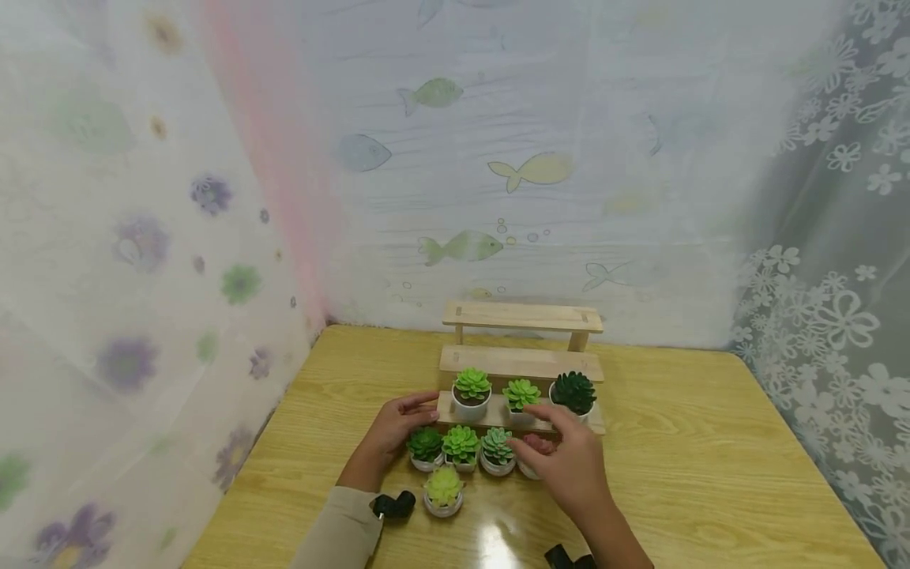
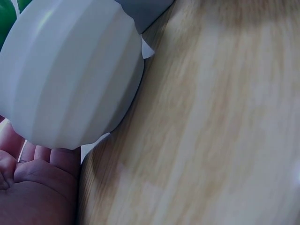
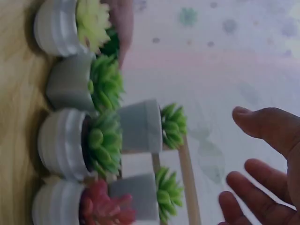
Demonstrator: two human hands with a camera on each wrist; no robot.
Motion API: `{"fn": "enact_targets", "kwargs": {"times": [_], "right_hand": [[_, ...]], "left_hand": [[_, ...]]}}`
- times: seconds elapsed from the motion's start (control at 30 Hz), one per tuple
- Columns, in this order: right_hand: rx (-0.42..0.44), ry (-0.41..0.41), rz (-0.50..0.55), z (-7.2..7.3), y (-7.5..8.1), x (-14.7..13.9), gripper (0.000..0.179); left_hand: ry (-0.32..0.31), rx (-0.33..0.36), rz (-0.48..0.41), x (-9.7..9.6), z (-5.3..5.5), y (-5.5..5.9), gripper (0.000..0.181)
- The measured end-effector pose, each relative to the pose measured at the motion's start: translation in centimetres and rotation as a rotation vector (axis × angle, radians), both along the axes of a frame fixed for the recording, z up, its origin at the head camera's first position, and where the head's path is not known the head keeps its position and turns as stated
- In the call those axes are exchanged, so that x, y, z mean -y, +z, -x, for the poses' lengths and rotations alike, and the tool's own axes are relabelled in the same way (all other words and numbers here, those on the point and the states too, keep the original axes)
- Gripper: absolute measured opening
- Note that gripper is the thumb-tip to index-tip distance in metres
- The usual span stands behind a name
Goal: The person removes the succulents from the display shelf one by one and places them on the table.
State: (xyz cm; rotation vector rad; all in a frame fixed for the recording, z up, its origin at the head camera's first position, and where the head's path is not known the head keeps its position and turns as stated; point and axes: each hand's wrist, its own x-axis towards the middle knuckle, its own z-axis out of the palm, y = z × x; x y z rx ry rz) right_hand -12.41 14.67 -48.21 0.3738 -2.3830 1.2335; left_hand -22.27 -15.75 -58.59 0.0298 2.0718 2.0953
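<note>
Right hand [image 1: 569, 462]: fingers loosely extended, thumb spread well away from the index finger, nothing gripped. Nearest plant is the red succulent [image 1: 538, 444], in a white pot at the right end of the front row on the surface [image 1: 668, 442].

Key relation: seen from above, the red plant shows between thumb and index finger, partly covered by the hand. The right wrist view has the fingers apart from it, so the overlap is one of sightline; I see no grip. The right hand is clearly the nearer of the two. Pot axis upright.

Row, from the person's left: dark green succulent [image 1: 426, 442], bright green succulent [image 1: 460, 442], grey-green succulent [image 1: 497, 445], then the red. The thumb tip appears just beside the grey-green one; contact cannot be told. A yellow-green succulent [image 1: 444, 485] stands in front of the row, closer to the person.

Just beyond the row is the wooden stand [image 1: 522, 316], its long axis running left to right, roughly parallel to the row. Three potted plants stand upright on its lowest step [image 1: 498, 411].

Left hand [image 1: 398, 427]: fingers extended towards the left end of that step, beside the dark green plant. The left wrist view shows its palm close to a ribbed white pot, no grasp visible; whether it touches pot or step, I cannot tell.
</note>
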Motion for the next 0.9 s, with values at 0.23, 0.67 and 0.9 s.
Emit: {"fn": "enact_targets", "kwargs": {"times": [0.23,0.67,0.9], "right_hand": [[-0.264,-0.115,0.024,1.5,0.3,-2.3,0.064],[-0.012,-0.240,0.110,3.5,-2.0,-4.7,0.093],[0.097,-0.230,0.133,4.4,-3.3,-5.3,0.092]], "left_hand": [[-0.001,0.000,-0.002,0.0,0.1,-0.1,0.051],[-0.005,-0.009,0.004,-0.1,0.0,0.2,0.051],[-0.008,-0.003,0.008,-0.1,-0.1,0.4,0.052]]}}
